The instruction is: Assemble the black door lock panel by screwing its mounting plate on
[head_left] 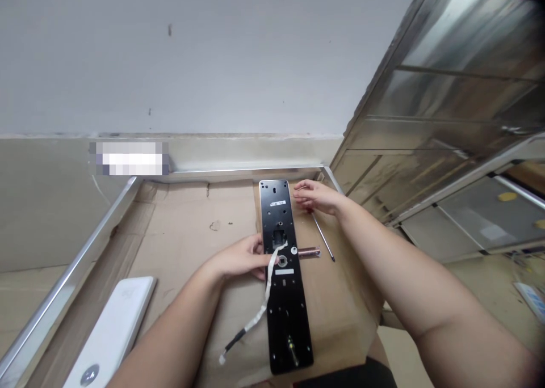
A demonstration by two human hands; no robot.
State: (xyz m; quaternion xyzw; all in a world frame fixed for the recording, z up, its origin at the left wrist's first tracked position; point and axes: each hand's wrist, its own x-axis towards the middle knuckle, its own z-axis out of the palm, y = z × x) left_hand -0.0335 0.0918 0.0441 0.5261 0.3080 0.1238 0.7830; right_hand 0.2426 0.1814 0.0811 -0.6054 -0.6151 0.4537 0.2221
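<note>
Black lock plate (290, 314) lying flat on cardboard (183, 246), white ribbon cable (268, 290) trailing loose across it, screwdriver (323, 237) lying just beside. Left hand (242, 257) partly curling, touching the plate's edge by the cable; cannot tell whether gripping it. Right hand (315, 198) spreading open near the plate's top, holding nothing.

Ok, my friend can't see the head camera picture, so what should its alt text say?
Two hands work over a long black lock plate lying on flattened cardboard. The left hand holds its edge beside a white ribbon cable; the right hand sits open near a thin screwdriver. A white panel lies at lower left.
</note>
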